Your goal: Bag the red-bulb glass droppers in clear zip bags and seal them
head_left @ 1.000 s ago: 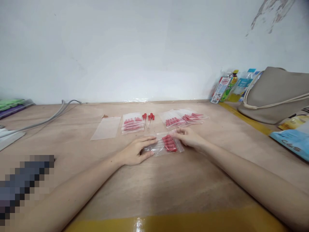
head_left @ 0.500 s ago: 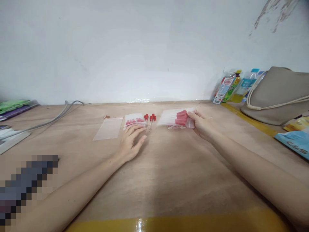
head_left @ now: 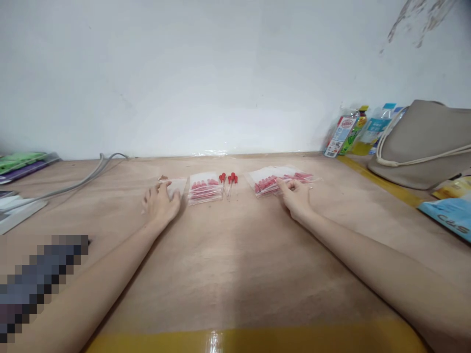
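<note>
My left hand (head_left: 162, 203) lies over a flat clear zip bag (head_left: 179, 184) with nothing visible inside, its fingers spread. To its right is a clear zip bag of red pieces (head_left: 205, 187). Beside that bag lie several loose red-headed pieces with thin metallic shafts (head_left: 231, 178). Farther right, my right hand (head_left: 296, 197) is closed, thumb and fingers pinching the near edge of another zip bag of red pieces (head_left: 267, 184). The bag rests low at the table, its white back part lying toward the wall. Whether more bags lie beneath it is unclear.
Bottles and a carton (head_left: 342, 135) stand at the right by the wall, beside a grey bag (head_left: 423, 142) and a blue packet (head_left: 447, 218). A grey cable (head_left: 88, 176) runs along the left. Yellow tape (head_left: 235, 338) covers the wooden table's near edge.
My left hand has moved left, from the bag of red pieces onto the flat clear bag. My right hand has lowered its bag, and the red pieces now spread along it.
</note>
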A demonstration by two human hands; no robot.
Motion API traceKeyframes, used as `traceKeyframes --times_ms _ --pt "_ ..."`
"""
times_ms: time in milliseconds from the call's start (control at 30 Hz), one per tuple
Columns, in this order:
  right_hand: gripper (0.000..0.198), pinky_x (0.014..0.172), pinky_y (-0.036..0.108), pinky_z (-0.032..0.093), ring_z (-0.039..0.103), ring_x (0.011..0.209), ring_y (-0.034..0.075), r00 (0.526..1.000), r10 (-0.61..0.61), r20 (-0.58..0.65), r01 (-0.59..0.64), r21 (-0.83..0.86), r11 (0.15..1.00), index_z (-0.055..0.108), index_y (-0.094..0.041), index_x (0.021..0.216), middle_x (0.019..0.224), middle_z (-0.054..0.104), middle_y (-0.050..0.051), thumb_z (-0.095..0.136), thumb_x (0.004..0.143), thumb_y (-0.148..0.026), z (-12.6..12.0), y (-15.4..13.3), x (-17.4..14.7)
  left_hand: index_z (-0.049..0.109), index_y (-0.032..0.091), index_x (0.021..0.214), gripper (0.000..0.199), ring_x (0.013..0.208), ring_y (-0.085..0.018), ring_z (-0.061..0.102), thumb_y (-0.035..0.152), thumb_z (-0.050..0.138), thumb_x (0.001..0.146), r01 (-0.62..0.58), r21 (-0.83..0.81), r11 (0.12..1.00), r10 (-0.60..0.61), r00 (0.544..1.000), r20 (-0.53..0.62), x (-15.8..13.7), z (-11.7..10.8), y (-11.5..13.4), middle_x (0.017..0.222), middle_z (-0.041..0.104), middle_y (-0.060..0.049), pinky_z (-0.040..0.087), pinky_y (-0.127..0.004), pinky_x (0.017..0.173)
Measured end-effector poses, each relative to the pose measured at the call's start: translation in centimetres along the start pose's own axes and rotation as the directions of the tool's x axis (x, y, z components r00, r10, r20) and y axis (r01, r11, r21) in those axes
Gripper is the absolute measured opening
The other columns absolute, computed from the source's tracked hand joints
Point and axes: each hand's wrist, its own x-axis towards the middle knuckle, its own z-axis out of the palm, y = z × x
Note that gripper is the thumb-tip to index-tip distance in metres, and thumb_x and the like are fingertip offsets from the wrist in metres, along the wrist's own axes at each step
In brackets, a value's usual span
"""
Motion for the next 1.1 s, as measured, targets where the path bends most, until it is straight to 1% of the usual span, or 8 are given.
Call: traceKeyframes --times_ms 100,200,433,600,700,767,833,1100 --pt "0.042 0.051 0.025 0.034 0.037 0.05 0.01 0.986 -0.144 -0.088 0.137 -0.086 0.987 0.032 -0.023 0.056 0.053 0.039 -0.004 0.056 0.073 -0.053 0.7 -0.4 -1.2 0.051 0.007 0.117 0.047 0.123 -0.04 0.036 0.039 0.043 0.083 -0.044 0.105 0.993 0.02 0.975 0.22 1.0 0.5 -1.3 0.127 0.046 -0.024 0.029 -0.054 0.099" --pt "0.04 0.05 0.024 0.032 0.035 0.05 0.009 0.968 -0.238 0.08 0.248 -0.142 0.958 0.031 -0.022 0.055 0.052 0.037 -0.004 0.054 0.077 -0.046 1.4 -0.9 -2.2 0.06 0.007 0.095 0.033 0.114 -0.04 0.047 0.031 0.041 0.084 -0.066 0.085 0.994 0.039 0.957 0.287 1.7 0.7 -2.1 0.114 0.056 -0.024 0.034 -0.052 0.095" --pt "0.024 0.055 0.024 0.035 0.043 0.055 0.011 0.791 -0.443 0.421 0.583 -0.303 0.754 0.04 -0.021 0.064 0.06 0.048 -0.001 0.05 0.081 -0.035 1.7 -1.0 -3.3 0.064 0.011 0.095 0.035 0.088 -0.035 0.062 0.025 0.033 0.089 0.05 -0.057 0.997 -0.045 0.996 0.082 2.3 -0.4 -2.0 0.086 0.066 -0.017 0.047 -0.05 0.074" --pt "0.018 0.065 0.026 0.039 0.053 0.071 0.015 0.723 -0.478 0.499 0.68 -0.397 0.616 0.057 -0.017 0.095 0.086 0.058 0.006 0.045 0.084 -0.025 3.6 -0.9 -2.9 0.046 0.013 0.128 0.043 0.102 -0.023 0.059 0.028 0.021 0.095 -0.221 -0.254 0.941 0.206 0.975 -0.088 0.0 -1.3 1.0 0.114 0.061 -0.01 0.046 -0.039 0.089" --pt "0.026 0.065 0.025 0.038 0.055 0.074 0.015 0.755 -0.418 0.506 0.645 -0.456 0.613 0.058 -0.019 0.106 0.094 0.059 0.006 0.042 0.086 -0.024 5.5 -1.0 -2.0 0.059 0.019 0.116 0.038 0.106 -0.02 0.058 0.038 0.035 0.093 -0.534 -0.402 0.744 0.59 0.807 0.02 -2.5 -1.9 3.5 0.112 0.065 -0.005 0.046 -0.033 0.095" --pt "0.024 0.062 0.024 0.037 0.055 0.073 0.015 0.797 -0.346 0.495 0.586 -0.499 0.638 0.06 -0.018 0.102 0.092 0.059 0.006 0.046 0.084 -0.028 6.8 -0.9 -1.1 0.056 0.017 0.12 0.038 0.115 -0.021 0.053 0.032 0.032 0.094 -0.702 -0.522 0.485 0.843 0.533 0.065 -4.0 -2.3 4.7 0.12 0.06 -0.007 0.042 -0.036 0.1" --pt "0.023 0.059 0.024 0.036 0.054 0.07 0.015 0.826 -0.289 0.484 0.539 -0.527 0.657 0.062 -0.017 0.094 0.087 0.06 0.005 0.052 0.081 -0.032 7.8 -0.6 -0.3 0.054 0.017 0.122 0.037 0.117 -0.019 0.052 0.026 0.032 0.095 -0.731 -0.572 0.373 0.913 0.4 0.084 -5.1 -2.5 5.4 0.123 0.058 -0.008 0.041 -0.036 0.101" --pt "0.02 0.067 0.024 0.039 0.054 0.075 0.015 0.842 -0.324 0.431 0.528 -0.536 0.659 0.065 -0.014 0.074 0.084 0.059 0.007 0.048 0.083 -0.019 7.4 0.1 -0.2 0.057 0.011 0.12 0.035 0.121 -0.023 0.049 0.026 0.05 0.088 -0.659 -0.702 0.27 0.96 0.236 0.147 -6.2 -2.0 4.9 0.123 0.057 -0.014 0.039 -0.042 0.103"
